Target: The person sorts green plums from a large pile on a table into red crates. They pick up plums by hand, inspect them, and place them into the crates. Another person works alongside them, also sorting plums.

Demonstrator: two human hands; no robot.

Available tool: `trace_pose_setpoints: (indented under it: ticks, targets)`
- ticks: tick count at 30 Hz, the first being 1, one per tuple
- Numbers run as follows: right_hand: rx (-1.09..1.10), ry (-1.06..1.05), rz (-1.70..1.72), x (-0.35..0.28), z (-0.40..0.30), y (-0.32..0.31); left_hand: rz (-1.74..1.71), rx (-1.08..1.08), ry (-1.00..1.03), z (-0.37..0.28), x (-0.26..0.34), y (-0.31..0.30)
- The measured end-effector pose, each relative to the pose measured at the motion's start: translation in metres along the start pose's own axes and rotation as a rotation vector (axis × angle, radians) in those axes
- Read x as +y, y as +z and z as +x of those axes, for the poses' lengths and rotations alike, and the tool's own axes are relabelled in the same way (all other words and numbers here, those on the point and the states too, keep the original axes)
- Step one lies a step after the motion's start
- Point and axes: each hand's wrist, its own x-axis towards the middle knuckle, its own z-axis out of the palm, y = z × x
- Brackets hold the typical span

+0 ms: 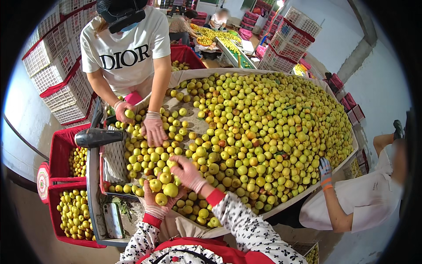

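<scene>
My left hand (154, 205), in a thin pinkish glove with a ribbed cuff, is turned palm up near the table's front left corner. Several yellow-green jujubes (170, 190) rest in its palm, the fingers cupped around them. Just above and to the right is my right hand (188, 175), gloved alike, with a single jujube (171, 163) between thumb and fingers. Both hands are over a cloth-lined sorting table (188, 120) heaped with loose jujubes (254, 132), some with brown patches. Part of my left fingers is hidden behind the fruit.
White foam netting (113, 161) lines a red-edged tray at left, beside a dark hair dryer (98, 138). Red-lined crates (52, 211) of jujubes stand beyond. Opposite, a person's gloved hands (154, 130) work among the fruit; another person's gloved hand (325, 173) touches the heap at right.
</scene>
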Motion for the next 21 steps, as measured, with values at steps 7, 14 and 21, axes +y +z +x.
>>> trace_pose_setpoints:
  ticks: [7, 14, 21]
  targets:
    - [0.06, 0.183, 0.672, -0.022, -0.019, 0.001, -0.015, -0.084, -0.016, -0.006, 0.003, 0.005]
    - [0.221, 0.397, -0.175, -0.014, 0.044, -0.13, -0.085, -0.051, -0.055, -0.005, 0.003, 0.001]
    - [-0.068, 0.355, -1.301, 0.054, 0.06, -0.132, -0.05, -0.074, -0.086, 0.0, 0.001, 0.001]
